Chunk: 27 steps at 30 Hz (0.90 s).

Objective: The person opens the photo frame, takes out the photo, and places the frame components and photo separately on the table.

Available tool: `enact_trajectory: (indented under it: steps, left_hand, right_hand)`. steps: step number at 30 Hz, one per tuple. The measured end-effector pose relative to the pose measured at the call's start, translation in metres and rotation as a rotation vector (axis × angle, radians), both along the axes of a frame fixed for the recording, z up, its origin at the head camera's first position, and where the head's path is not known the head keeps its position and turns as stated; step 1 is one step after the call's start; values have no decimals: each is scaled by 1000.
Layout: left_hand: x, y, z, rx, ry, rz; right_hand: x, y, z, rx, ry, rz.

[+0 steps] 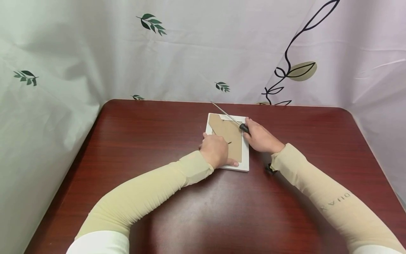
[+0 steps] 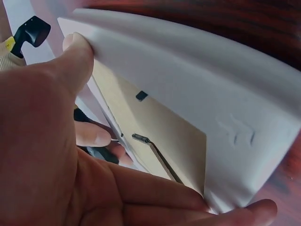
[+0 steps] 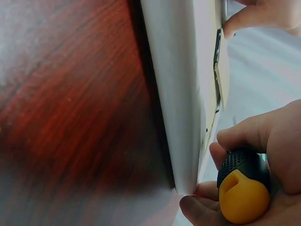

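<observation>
A white picture frame (image 1: 245,150) lies face down on the table, its brown backing board (image 1: 234,143) upward. The board's easel stand (image 1: 215,122) shows at the frame's far left. My left hand (image 1: 215,150) grips the frame at its near left corner, thumb on the near edge and fingers at the left side. In my right hand (image 1: 261,137) is a screwdriver (image 1: 244,127) with a black and yellow handle (image 3: 242,193). Its long shaft slants across the frame's far end and points away to the left. Some right fingertips touch the frame's right side.
A dark red-brown wooden table (image 1: 152,134) lies under everything. Behind it and at both sides hangs a white curtain (image 1: 190,53) with leaf prints. A small black object (image 1: 269,168) shows beneath the right wrist.
</observation>
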State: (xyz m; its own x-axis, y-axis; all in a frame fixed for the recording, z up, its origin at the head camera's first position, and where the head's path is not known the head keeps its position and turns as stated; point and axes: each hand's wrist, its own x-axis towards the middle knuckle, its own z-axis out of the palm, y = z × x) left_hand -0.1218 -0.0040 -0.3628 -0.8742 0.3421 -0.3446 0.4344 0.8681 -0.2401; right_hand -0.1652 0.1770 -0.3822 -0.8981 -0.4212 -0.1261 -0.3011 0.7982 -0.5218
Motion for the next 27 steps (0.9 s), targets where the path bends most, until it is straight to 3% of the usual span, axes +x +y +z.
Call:
enact_trajectory:
  steps: [11,20,27]
  left_hand:
    - [0,9,-1,22,-15,28]
    - [1,8,-1,-7,25,20]
    - [-5,-8,6,135,117,25]
  right_hand:
    - [-4,-4,0,27,11,-2]
    - [-5,-6,0,21,9,-3]
    - [0,-4,3,-56,-82,-90]
